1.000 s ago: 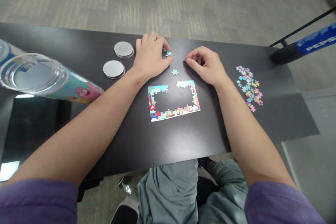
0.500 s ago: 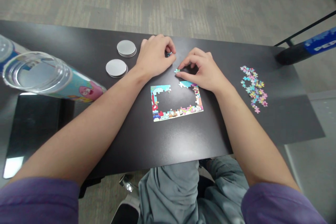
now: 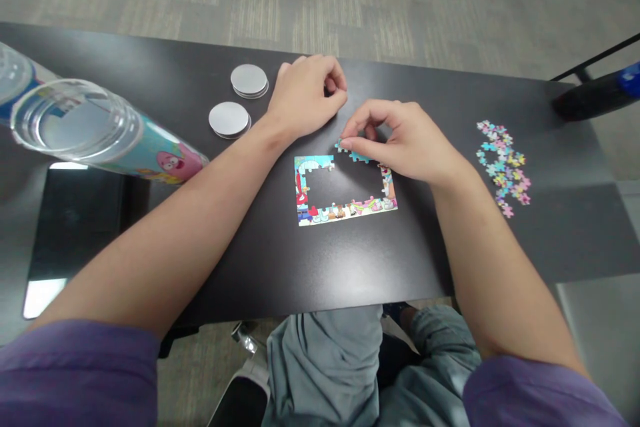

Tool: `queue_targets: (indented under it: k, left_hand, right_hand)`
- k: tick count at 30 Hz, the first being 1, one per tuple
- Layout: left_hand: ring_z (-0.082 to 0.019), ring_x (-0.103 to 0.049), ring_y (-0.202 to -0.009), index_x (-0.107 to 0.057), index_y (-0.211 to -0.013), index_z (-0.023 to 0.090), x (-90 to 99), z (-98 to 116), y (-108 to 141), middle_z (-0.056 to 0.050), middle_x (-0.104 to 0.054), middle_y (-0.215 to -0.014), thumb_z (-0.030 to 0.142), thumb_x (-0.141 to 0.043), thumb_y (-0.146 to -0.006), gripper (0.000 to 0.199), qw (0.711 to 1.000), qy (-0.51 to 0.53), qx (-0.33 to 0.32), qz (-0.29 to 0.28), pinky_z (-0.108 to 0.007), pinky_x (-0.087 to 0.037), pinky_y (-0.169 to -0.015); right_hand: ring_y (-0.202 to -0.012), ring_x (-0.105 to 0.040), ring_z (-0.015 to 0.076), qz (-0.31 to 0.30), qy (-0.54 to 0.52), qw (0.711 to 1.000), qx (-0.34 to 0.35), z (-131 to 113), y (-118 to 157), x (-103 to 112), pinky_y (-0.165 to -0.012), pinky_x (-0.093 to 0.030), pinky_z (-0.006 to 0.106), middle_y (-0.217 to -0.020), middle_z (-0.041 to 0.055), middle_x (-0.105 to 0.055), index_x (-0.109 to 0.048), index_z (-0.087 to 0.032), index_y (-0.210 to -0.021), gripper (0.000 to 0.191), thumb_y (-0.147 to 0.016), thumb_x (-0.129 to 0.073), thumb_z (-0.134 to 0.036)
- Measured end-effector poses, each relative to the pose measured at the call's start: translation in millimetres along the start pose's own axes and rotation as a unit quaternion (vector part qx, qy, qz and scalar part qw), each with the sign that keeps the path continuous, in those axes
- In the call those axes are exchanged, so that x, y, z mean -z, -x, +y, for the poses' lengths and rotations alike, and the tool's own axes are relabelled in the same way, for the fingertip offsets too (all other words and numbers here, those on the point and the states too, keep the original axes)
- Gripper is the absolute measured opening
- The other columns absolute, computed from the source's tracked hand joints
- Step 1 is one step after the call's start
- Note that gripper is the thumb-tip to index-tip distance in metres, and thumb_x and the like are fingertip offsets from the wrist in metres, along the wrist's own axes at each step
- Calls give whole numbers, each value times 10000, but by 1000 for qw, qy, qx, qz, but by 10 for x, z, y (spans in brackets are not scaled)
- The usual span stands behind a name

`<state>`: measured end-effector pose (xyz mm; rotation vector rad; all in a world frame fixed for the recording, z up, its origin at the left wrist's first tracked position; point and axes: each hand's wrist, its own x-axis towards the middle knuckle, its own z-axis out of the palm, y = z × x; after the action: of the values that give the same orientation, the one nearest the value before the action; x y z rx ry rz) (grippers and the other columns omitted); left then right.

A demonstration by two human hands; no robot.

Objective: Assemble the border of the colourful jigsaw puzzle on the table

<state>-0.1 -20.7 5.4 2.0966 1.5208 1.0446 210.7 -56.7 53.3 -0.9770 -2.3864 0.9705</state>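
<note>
A partly assembled jigsaw puzzle border lies on the dark table, its middle bare and a gap in its far edge. Between the thumb and fingertips of my right hand is a small teal puzzle piece, just beyond that gap. This hand covers the border's far right corner. Beyond the puzzle, my left hand rests on the table with curled fingers, thumb against the forefinger. What it holds, if anything, is hidden.
Loose puzzle pieces are heaped at the right. Two stacks of round silvery discs, a far stack and a near stack, stand left of my left hand. Farther left are a clear printed canister and a black tablet. A dark blue cylinder is at the far right.
The view has shifted slightly. My right hand has brought its piece nearer the gap in the far edge. A bluish bit seen under my left fingers before is now out of sight.
</note>
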Motion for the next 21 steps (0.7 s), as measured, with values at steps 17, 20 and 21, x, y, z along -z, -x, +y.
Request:
queue_targets:
  k: [17, 20, 21]
  left_hand:
    - [-279, -682, -960, -709, -844, 276, -14, -19, 3, 20, -752, -923, 217, -587, -765, 156, 1000, -6, -9, 7, -549, -426, -925]
    - [-263, -684, -948, -713, -845, 270, -17, -8, 2, 22, -752, -918, 208, -580, -763, 168, 1000, -10, -4, 3, -530, -419, -922]
    - [-258, -682, -937, -714, -844, 269, -16, -3, 1, 23, -752, -914, 209, -574, -765, 171, 1000, -11, -2, 3, -529, -416, -919]
  right_hand:
    - [-724, -549, 195, -78, -9, 997, 7, 12, 12, -2, -665, -416, 382, -893, -8, -744, -744, -310, -1019, 77, -945, -759, -327]
    - [-689, -530, 183, -76, -5, 997, 15, 17, -6, -34, -647, -391, 379, -864, -11, -730, -740, -301, -1009, 71, -940, -753, -293]
    - [-677, -523, 179, -75, -4, 997, 19, 20, -12, -44, -641, -383, 378, -854, -12, -725, -738, -297, -1005, 69, -939, -749, -283]
